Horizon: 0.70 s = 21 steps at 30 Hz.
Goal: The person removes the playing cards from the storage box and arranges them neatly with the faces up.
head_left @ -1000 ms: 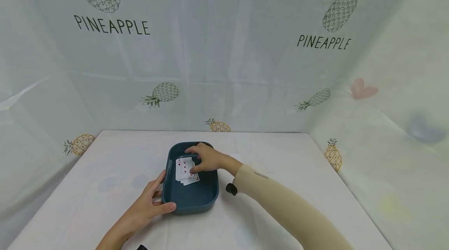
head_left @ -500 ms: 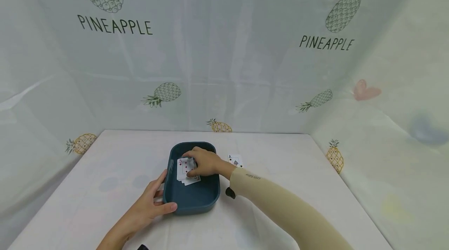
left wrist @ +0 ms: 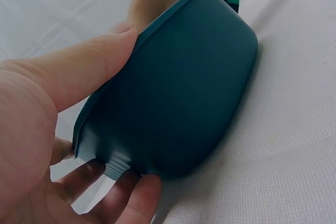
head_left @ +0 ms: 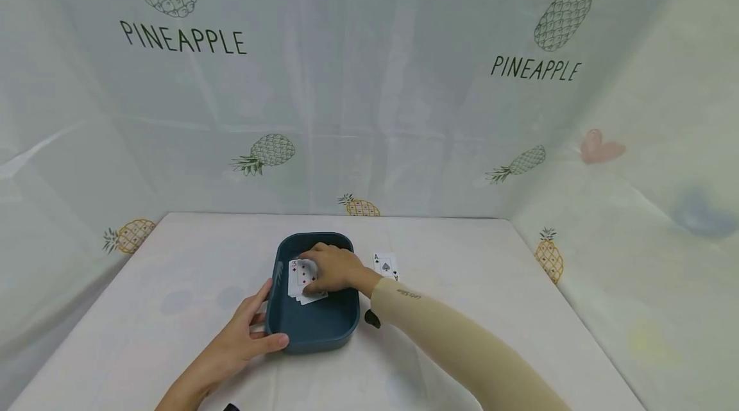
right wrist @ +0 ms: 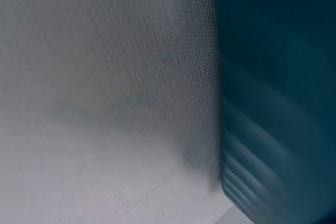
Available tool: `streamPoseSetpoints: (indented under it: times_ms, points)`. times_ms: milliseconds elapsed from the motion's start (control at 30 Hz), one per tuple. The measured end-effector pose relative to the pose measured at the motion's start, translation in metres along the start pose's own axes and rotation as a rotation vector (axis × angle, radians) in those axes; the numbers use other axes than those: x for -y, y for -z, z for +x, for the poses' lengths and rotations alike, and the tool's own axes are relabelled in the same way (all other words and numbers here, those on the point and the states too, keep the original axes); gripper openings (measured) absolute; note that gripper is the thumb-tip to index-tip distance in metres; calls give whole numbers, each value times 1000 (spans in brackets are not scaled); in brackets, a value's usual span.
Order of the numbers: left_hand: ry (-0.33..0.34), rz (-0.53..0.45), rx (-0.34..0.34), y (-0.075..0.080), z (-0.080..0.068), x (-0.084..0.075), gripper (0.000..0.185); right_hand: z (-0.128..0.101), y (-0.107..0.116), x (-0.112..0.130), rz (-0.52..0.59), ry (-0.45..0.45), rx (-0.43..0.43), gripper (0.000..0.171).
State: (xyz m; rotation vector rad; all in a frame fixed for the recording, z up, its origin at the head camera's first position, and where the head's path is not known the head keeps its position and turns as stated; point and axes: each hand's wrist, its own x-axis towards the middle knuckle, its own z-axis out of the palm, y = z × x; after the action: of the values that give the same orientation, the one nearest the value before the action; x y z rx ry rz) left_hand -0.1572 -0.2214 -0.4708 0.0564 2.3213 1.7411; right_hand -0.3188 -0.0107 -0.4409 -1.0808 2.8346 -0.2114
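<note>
A dark blue-green plastic tray (head_left: 314, 327) stands on the white-covered table, with several overlapping playing cards (head_left: 296, 279) inside; a three of diamonds lies on top. My left hand (head_left: 237, 334) holds the tray's near left side, thumb at the rim and fingers against the outer wall. The left wrist view shows this left hand (left wrist: 68, 108) close up. Inside the tray, my right hand (head_left: 335, 268) has its curled fingers and thumb at the cards' edges and covers their right part. The right wrist view shows only the tray's outer wall (right wrist: 278, 103), not the fingers.
An ace of spades (head_left: 385, 265) lies face up on the table to the right of the tray, close to the right forearm. White cloth (head_left: 173, 334) covers the table. Pineapple-printed curtains (head_left: 369, 77) hang behind it and along both sides.
My right hand has settled lower onto the cards and its spread fingers have drawn in. The right forearm has shifted slightly left, uncovering the ace of spades. The left hand keeps its hold.
</note>
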Motion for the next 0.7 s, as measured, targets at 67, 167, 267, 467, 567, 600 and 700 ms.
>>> streamPoseSetpoints:
  times_ms: [67, 167, 267, 467, 567, 600, 700]
  points:
    - [-7, 1, 0, 1, 0, 1, 110, 0, 1, 2, -13, -6, 11, 76]
    - [-13, 4, 0, 1, 1, 2, 110, 0, 2, 3, -36, -8, 19, 78]
    - [-11, 5, -3, 1, 1, 1, 111, 0, 2, 3, -56, -6, 26, 78]
    - [0, 12, -10, 0, 2, 0, 110, 0, 3, 2, -47, -13, 22, 80]
    - [13, 21, -15, 0, 2, 0, 111, 0, 3, 2, -33, -18, 24, 81]
    - [18, 25, -17, 0, 2, 0, 111, 0, 2, 2, -30, -20, 26, 81]
    - [21, 23, -15, -1, 2, 1, 111, 0, 1, 2, -27, -23, 32, 83]
